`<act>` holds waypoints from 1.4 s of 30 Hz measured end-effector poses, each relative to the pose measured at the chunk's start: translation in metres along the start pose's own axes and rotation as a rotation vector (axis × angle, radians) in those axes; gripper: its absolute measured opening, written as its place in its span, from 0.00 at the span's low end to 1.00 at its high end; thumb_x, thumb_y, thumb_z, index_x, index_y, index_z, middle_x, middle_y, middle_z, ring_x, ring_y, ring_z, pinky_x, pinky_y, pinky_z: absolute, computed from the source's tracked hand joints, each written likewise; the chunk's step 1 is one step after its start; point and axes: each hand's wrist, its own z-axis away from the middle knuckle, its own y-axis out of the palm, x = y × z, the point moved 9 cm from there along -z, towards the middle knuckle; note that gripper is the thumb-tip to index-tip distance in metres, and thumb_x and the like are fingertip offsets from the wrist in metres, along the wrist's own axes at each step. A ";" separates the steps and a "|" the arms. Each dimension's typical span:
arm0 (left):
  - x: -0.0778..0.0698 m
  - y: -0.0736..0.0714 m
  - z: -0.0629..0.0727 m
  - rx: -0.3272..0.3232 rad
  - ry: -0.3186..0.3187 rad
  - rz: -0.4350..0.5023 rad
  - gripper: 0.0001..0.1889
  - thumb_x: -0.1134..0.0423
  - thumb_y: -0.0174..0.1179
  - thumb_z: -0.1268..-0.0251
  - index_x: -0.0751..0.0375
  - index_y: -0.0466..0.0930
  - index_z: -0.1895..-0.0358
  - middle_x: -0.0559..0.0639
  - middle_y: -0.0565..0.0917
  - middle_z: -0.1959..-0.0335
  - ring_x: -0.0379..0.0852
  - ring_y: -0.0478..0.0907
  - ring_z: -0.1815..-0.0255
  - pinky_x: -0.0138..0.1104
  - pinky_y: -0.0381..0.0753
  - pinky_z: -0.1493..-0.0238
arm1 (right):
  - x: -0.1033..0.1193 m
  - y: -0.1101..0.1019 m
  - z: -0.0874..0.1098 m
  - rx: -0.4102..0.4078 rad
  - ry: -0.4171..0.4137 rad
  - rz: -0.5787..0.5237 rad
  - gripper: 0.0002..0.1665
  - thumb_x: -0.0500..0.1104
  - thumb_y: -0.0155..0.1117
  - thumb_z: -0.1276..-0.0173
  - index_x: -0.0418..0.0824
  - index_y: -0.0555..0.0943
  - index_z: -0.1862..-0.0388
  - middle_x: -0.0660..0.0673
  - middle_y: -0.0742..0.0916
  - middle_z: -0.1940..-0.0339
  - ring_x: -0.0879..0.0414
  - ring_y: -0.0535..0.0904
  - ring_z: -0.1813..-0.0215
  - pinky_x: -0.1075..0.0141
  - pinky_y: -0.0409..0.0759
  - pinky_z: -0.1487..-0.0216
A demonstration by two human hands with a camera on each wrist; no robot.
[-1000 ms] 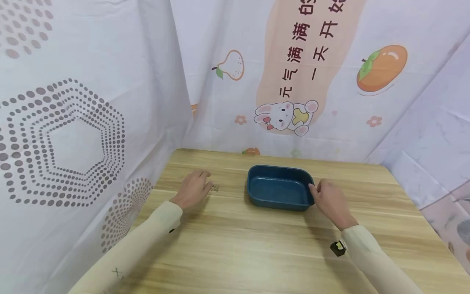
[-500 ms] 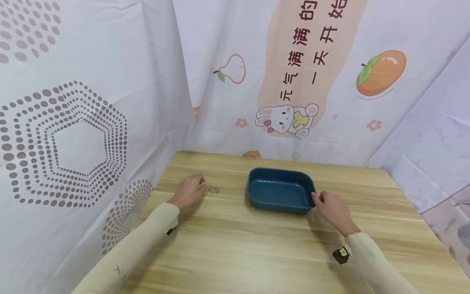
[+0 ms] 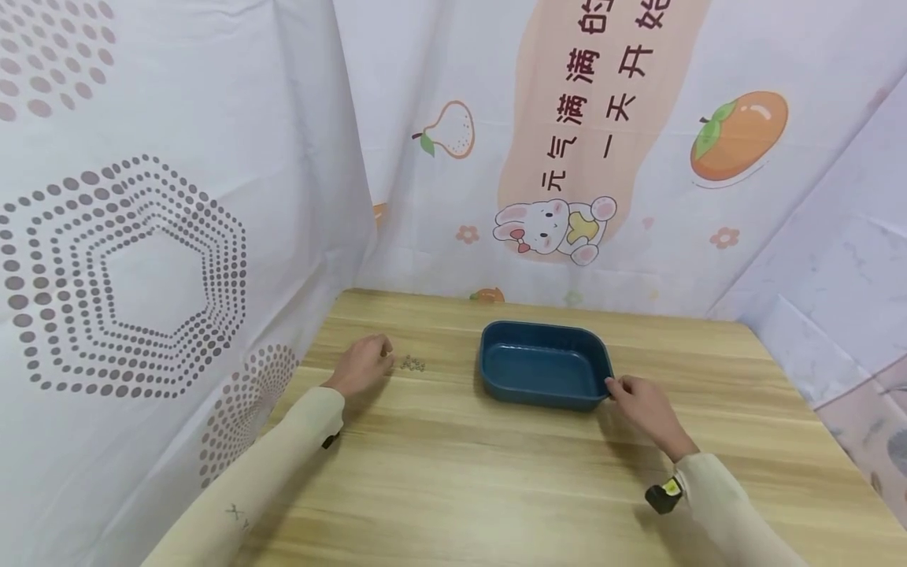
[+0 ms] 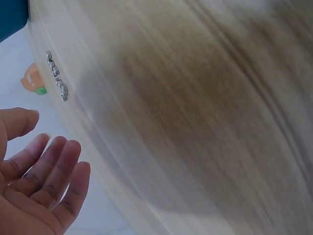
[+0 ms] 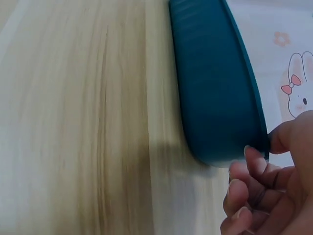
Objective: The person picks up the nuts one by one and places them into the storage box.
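Note:
A dark blue rectangular container (image 3: 544,398), open at the top, sits on the wooden table. My right hand (image 3: 646,409) pinches the rim at its near right corner; the right wrist view shows the thumb and index finger on either side of the container's edge (image 5: 215,88). Left of the container lies a small cluster of shiny silver metal pieces (image 3: 413,364), too small to name surely; in the left wrist view the silver pieces (image 4: 56,74) look like nuts. My left hand (image 3: 360,364) hovers just left of them, fingers loosely bent, palm (image 4: 29,196) holding nothing.
The wooden table (image 3: 468,488) reaches back to a printed cloth (image 3: 425,236) hanging behind it. Another hanging cloth (image 3: 156,283) with dotted patterns borders the left side, and a pale cloth (image 3: 836,315) the right. A small black device (image 3: 664,496) is at the right wrist.
My left hand has drawn back slightly to the left, uncovering more of the silver pieces. The right hand has shifted down a little at the container's corner. The container has hardly moved.

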 end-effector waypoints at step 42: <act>-0.008 0.027 -0.020 0.080 0.065 -0.173 0.08 0.64 0.67 0.30 0.59 0.85 0.69 0.48 0.85 0.67 0.43 0.77 0.69 0.42 0.82 0.62 | -0.014 0.019 -0.001 0.120 0.124 -0.398 0.29 0.56 0.46 0.14 0.31 0.75 0.62 0.46 0.78 0.74 0.58 0.71 0.75 0.66 0.70 0.76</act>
